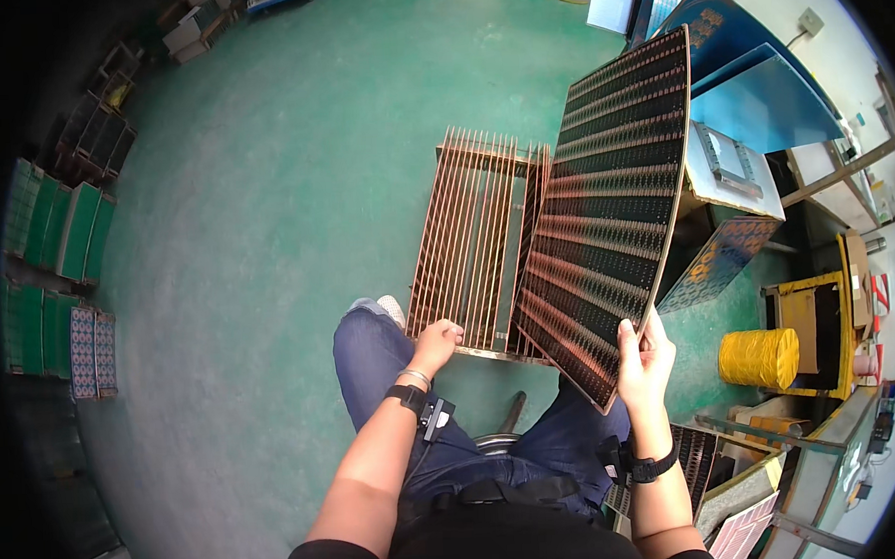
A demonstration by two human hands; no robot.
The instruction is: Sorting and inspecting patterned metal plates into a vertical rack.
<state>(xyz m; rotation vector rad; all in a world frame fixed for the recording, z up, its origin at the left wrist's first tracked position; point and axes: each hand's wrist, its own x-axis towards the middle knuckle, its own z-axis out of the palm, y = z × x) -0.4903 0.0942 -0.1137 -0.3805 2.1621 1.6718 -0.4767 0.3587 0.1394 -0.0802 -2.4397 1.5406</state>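
Observation:
My right hand [645, 363] grips a large dark circuit board panel [613, 192] by its lower right edge, thumb on the front face and fingers partly hidden behind. Rows of small copper-coloured marks cover the panel, which stands tilted and slightly bowed. Its left side overlaps a slatted rack [463, 239] with many thin upright bars, standing on the floor before my knees. My left hand [437, 348] is closed at the rack's near left corner, fingers curled against the frame. More dark panels stand in the rack's right side, mostly hidden behind the held one.
Blue sheets [767, 96] and a white-topped stand [732, 172] are at the right. Nearby are a patterned board [721, 260], a yellow roll [759, 360] and a yellow-framed cart [814, 333]. Stacked green boards [78, 231] line the far left. Green floor [245, 218] lies between.

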